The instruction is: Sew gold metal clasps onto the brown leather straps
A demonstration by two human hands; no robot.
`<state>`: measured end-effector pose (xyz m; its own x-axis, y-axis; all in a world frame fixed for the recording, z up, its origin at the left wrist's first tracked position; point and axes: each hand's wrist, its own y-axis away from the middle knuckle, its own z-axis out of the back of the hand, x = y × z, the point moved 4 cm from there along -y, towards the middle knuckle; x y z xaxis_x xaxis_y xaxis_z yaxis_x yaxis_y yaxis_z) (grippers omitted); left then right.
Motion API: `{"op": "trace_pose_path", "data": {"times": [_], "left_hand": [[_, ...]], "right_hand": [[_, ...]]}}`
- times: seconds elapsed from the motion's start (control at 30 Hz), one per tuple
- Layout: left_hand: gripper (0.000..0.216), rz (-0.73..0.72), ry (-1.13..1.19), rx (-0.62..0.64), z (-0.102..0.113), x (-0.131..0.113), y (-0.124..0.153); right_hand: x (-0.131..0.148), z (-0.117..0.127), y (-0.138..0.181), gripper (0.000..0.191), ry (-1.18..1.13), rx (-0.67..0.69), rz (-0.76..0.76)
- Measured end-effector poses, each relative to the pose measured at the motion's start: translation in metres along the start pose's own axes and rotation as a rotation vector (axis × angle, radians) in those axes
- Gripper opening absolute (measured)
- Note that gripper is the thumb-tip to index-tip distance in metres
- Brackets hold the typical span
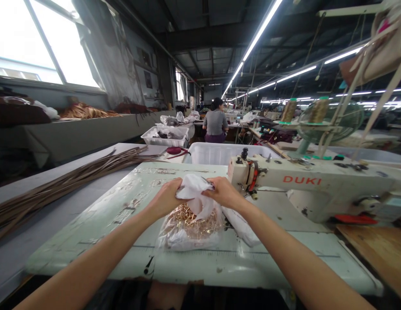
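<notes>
A clear plastic bag (194, 224) full of small gold-coloured metal pieces rests on the pale green sewing machine table (100, 232). White, thin wrapping (194, 186) rises bunched from the bag's top. My left hand (169, 196) is closed on the left side of this wrapping, thumb and fingers pinching it. On the other side, my right hand (224, 192) pinches its right edge. What the metal pieces are is too small to tell. Another white bundle (242, 226) lies beside the bag, partly hidden by my right forearm.
A DUKI sewing machine (300, 183) stands to the right, thread cones (319, 111) behind it. Long brown strips (74, 181) lie at left. Behind the table are a white bin (213, 151) and a dark red roll (173, 150). A seated person (215, 122) is farther back.
</notes>
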<state>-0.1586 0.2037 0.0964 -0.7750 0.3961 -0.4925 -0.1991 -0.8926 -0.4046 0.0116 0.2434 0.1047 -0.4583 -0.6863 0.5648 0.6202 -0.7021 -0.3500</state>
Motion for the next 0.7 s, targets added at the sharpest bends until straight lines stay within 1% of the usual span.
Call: {"op": "trace_pose_path", "data": {"times": [0.07,0.13,0.2,0.27,0.37,0.4,0.47,0.53,0.57,0.6,0.63,0.7], "left_hand": [[0.022,-0.001,0.021,-0.017,0.003,0.001,0.001],[0.035,0.029,0.13,-0.029,0.005,0.003,0.003],[0.046,0.09,0.296,-0.02,0.005,0.005,0.006],[0.046,0.159,0.437,0.011,0.002,0.005,0.012],[0.043,0.2,0.553,0.124,-0.008,0.0,0.023],[0.044,0.204,0.54,0.135,-0.011,-0.001,0.026],[0.039,0.214,0.386,0.082,-0.015,0.003,0.028],[0.022,0.221,0.19,-0.001,-0.014,0.01,0.027],[0.014,0.215,0.131,-0.016,-0.013,0.013,0.025],[0.007,0.202,0.107,-0.016,-0.012,0.016,0.022],[0.006,0.186,0.107,-0.013,-0.009,0.018,0.019],[0.013,0.158,0.13,-0.019,-0.001,0.02,0.013]], "right_hand": [[0.004,0.008,0.0,0.009,0.035,-0.076,0.034],[0.008,0.013,0.0,0.007,0.051,-0.141,0.051],[0.01,0.013,0.001,0.004,0.068,-0.133,0.03],[0.01,0.01,0.001,0.002,0.079,-0.107,-0.001],[0.01,0.005,0.001,0.003,0.058,-0.165,0.001],[0.008,0.002,0.001,0.003,0.05,-0.176,0.001],[0.005,-0.005,0.0,0.002,0.032,-0.138,-0.006],[0.001,-0.011,0.0,0.002,-0.005,-0.084,-0.005],[-0.001,-0.012,0.001,0.003,-0.028,-0.068,0.003],[-0.002,-0.011,0.002,0.004,-0.05,-0.055,0.012],[-0.002,-0.009,0.004,0.004,-0.063,-0.044,0.018],[-0.001,-0.003,0.006,0.003,-0.065,-0.02,0.034]]}}
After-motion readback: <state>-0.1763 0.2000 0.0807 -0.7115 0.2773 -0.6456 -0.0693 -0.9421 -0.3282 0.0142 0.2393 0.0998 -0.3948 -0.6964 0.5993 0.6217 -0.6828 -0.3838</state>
